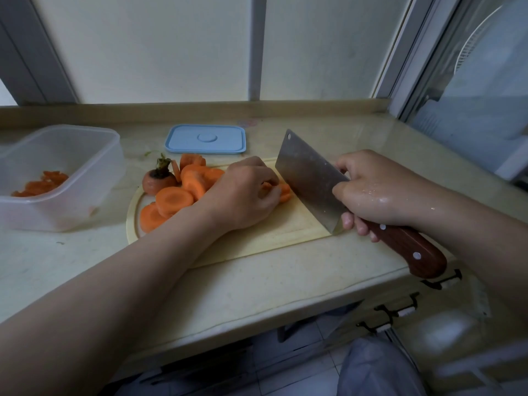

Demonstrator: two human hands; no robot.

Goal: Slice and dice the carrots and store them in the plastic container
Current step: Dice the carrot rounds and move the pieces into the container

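Observation:
A pale cutting board (274,238) lies on the counter. Several thick carrot slices (175,200) are piled on its left part, beside a carrot top with a stalk (158,180). My left hand (243,192) curls its fingers over a few carrot pieces (285,192) in the middle of the board. My right hand (377,192) grips the wooden handle of a cleaver (308,178); its blade stands against those pieces. A clear plastic container (85,155) at the left holds some diced carrot (43,184).
The container's blue lid (205,138) lies flat behind the board, near the wall. The counter's front edge (257,318) runs below my arms, with drawer handles (397,311) under it at the right. A window frame stands at the far right.

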